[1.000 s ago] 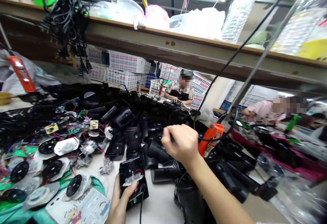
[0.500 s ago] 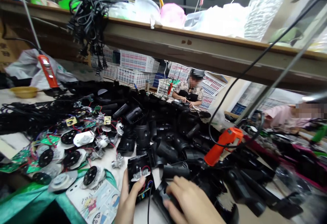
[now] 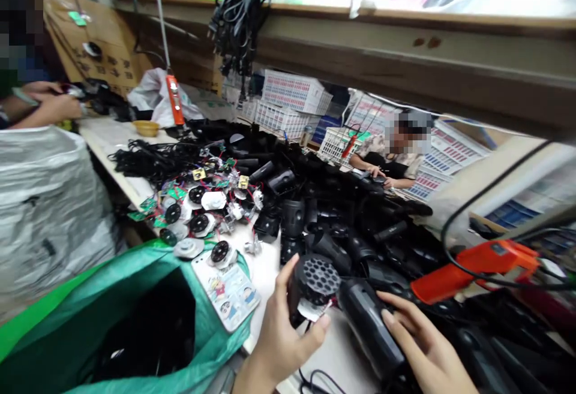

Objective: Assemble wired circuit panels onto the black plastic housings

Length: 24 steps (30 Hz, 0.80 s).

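My left hand (image 3: 281, 337) is wrapped around a black plastic housing (image 3: 320, 279) whose round end has a honeycomb grille. A scrap of white material and a thin black cord (image 3: 321, 375) show just below it. In my right hand (image 3: 425, 340) is a long, rounded black plastic shell (image 3: 369, 329), gripped along its right side. The shell's upper end lies close beside the grilled housing; whether they touch I cannot tell. Beyond both hands lies a heap of black plastic housings (image 3: 330, 249).
Small motors with wires (image 3: 200, 223) are heaped left of centre. A cartoon-printed case (image 3: 230, 301) lies beside a green bag (image 3: 153, 262). An orange electric screwdriver (image 3: 468, 268) hangs at right, another (image 3: 175, 100) farther left. Across the table a co-worker (image 3: 391, 163) sits; another person's hands (image 3: 49, 103) are at left.
The view has swung left. The housing in my left hand has turned from its wired open side to its grilled end. My right hand has lifted the shell beside it.
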{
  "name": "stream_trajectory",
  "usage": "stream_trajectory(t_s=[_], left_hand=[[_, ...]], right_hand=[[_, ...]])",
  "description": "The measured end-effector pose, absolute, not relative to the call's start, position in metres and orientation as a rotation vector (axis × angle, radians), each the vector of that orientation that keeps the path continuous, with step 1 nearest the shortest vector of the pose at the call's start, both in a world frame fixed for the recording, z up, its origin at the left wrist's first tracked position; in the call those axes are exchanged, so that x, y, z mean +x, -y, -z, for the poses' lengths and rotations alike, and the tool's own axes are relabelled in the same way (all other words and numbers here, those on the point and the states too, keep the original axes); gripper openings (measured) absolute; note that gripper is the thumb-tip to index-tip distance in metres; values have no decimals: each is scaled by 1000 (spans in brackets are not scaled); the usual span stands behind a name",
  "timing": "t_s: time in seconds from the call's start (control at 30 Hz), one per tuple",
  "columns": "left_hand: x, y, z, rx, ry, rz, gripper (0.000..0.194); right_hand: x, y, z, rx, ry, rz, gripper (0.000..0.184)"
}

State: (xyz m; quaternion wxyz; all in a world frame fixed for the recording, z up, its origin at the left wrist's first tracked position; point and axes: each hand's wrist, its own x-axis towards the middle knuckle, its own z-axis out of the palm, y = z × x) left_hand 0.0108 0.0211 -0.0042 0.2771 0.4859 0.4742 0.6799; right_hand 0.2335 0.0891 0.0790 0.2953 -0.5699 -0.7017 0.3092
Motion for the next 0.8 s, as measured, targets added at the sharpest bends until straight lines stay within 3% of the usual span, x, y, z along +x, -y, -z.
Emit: stream_trajectory(t_s=[0.07,0.17,0.3,0.4,0.63,0.8], left_hand=[[16,-21,4,1373,-1352,-1847,91],[20,-23,1,1651,-1509,-1981,90],[22,-28,-2,1928,-1547,-2102,84],[23,-30,-2,1968,-1546,-2087,83],[23,-31,0,1982,-1545,-2089,83],[23,-29,-3,2083,-1460,-2053,90]], right_hand=[[244,-97,-72,-1632,1903,-681,66],[254,-101,-58,-1765,1975,-205,62],[246,-92,-51,-1398,2085,424,43],[235,-86,-49,-1105,2273,510,35],[235,-89,-34,-923,2584,581,43],[240,-88,-36,-728,2640,754,27]])
